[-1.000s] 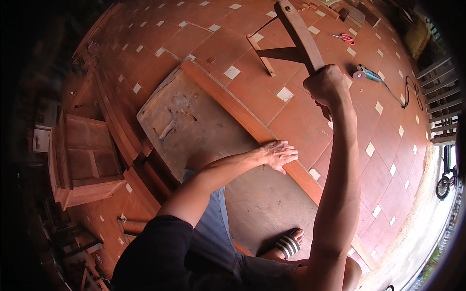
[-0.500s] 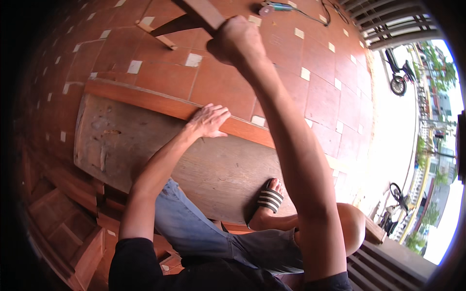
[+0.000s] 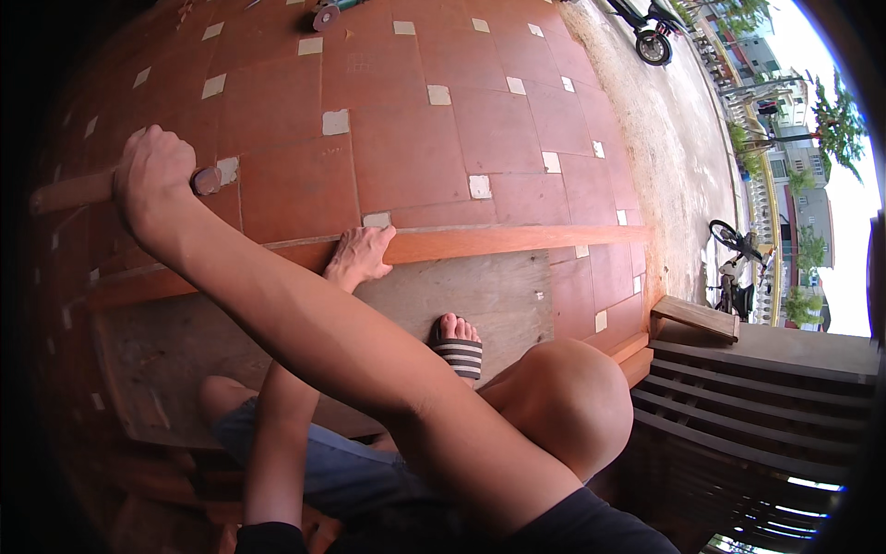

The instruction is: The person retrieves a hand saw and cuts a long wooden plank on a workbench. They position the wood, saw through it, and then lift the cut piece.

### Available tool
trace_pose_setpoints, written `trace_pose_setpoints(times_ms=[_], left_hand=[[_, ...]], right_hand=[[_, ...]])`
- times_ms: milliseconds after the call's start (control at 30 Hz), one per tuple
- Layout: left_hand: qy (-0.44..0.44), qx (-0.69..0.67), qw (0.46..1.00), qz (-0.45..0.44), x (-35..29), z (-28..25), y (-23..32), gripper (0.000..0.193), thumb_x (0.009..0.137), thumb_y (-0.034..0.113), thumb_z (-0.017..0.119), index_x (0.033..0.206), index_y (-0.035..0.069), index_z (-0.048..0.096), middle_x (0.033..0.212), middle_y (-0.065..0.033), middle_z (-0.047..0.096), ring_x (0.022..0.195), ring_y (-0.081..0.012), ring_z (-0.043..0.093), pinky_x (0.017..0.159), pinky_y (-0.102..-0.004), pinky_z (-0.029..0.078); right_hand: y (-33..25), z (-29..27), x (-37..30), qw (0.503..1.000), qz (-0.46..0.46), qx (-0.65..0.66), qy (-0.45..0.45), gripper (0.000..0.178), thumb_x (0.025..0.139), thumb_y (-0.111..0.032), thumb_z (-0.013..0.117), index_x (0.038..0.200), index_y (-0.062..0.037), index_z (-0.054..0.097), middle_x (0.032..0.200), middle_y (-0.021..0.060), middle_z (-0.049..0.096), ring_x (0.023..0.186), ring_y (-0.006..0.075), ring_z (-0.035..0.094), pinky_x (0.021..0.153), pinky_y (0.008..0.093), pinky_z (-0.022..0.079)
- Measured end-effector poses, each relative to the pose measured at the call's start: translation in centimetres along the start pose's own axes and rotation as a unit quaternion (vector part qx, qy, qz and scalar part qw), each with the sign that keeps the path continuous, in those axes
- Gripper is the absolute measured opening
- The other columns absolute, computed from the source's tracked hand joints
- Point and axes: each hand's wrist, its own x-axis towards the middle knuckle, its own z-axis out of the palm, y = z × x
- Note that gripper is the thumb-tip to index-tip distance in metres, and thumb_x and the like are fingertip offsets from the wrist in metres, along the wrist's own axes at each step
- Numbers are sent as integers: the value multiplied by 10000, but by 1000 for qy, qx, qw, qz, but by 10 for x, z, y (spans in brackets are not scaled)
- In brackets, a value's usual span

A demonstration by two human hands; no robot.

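Observation:
My right hand [image 3: 155, 180] is closed around a wooden bar-shaped tool [image 3: 76, 194] at the far left. A rounded end shows past my fist, but the tool's kind is unclear. My left hand [image 3: 360, 257] bends its fingers over a long reddish wooden plank [image 3: 480, 242], gripping its upper edge. The plank runs from left to right along the far side of a worn grey-brown board [image 3: 503, 295]. Beyond my left hand the right forearm crosses over part of the plank and board, hiding them.
My foot in a striped sandal [image 3: 459, 355] rests on the board. An angle grinder [image 3: 328, 17] lies on the red tiled floor [image 3: 397, 111] at the far edge. Slatted wooden furniture [image 3: 748, 406] stands at the right, with a parked bicycle or motorbike [image 3: 734, 263] outside.
My right hand has swung from the upper middle to the far left, taking the wooden tool along. The view has turned rightward; my left hand stays on the plank.

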Motion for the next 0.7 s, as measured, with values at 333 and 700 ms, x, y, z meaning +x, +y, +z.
trace_pose_setpoints(times_ms=[333, 700], left_hand=[[-29, -7, 1000, 2, -8, -10, -2, 576, 688, 230, 889, 1158, 52, 607, 1173, -192, 700, 1089, -378, 689, 913, -482, 557], [142, 36, 989, -22, -164, -89, -156, 778, 845, 271, 780, 1508, 55, 434, 1537, -132, 496, 1459, -336, 419, 1242, -468, 281]], right_hand=[[-10, 12, 23, 1000, 4, 10, -27, 252, 933, -218, 693, 1174, -142, 699, 1131, 41, 666, 1072, 163, 673, 770, 271, 550], [35, 71, 32, 988, 24, 50, 145, 143, 928, -168, 585, 973, -134, 716, 982, 115, 655, 888, 268, 647, 751, 420, 511]])
